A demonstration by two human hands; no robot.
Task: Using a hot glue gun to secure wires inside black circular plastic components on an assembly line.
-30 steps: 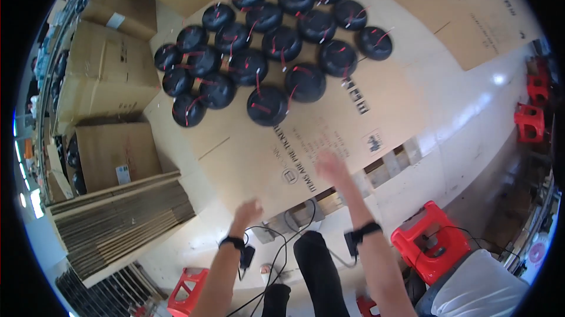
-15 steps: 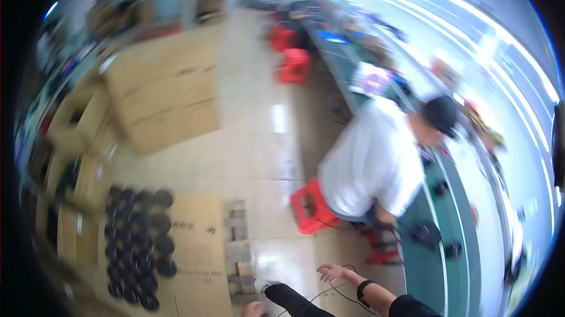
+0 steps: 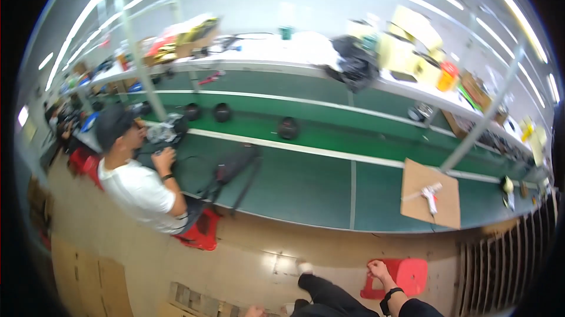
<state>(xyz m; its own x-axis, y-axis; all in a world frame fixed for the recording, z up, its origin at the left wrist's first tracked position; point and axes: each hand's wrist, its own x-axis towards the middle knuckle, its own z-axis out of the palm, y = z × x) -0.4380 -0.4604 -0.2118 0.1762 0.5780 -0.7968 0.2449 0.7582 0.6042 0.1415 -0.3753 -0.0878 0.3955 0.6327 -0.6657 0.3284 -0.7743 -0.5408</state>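
Note:
My right hand (image 3: 378, 270) is in front of me at the lower right, with a dark band on the wrist. Its fingers look loosely curled, and no object shows in them. In the picture it overlaps the edge of a red plastic stool (image 3: 414, 277); whether it touches the stool I cannot tell. Only a blurred bit of my left hand (image 3: 256, 311) shows at the lower edge, its fingers hidden. Beyond the stool, a white glue gun (image 3: 431, 195) rests on a cardboard sheet (image 3: 415, 178) upon the green workbench (image 3: 312, 184).
A seated co-worker (image 3: 138, 181) in white handles something dark at the bench, left. A black strapped bag (image 3: 232, 167) lies beside. Round black parts (image 3: 288, 128) sit on the green belt. A slatted rack (image 3: 500, 264) stands right; a wooden pallet (image 3: 203, 302) lies low left.
My view has swung right, from the aisle and cardboard boxes to the bench. The co-worker now appears at the left. My right hand's fingers, spread before, look curled now.

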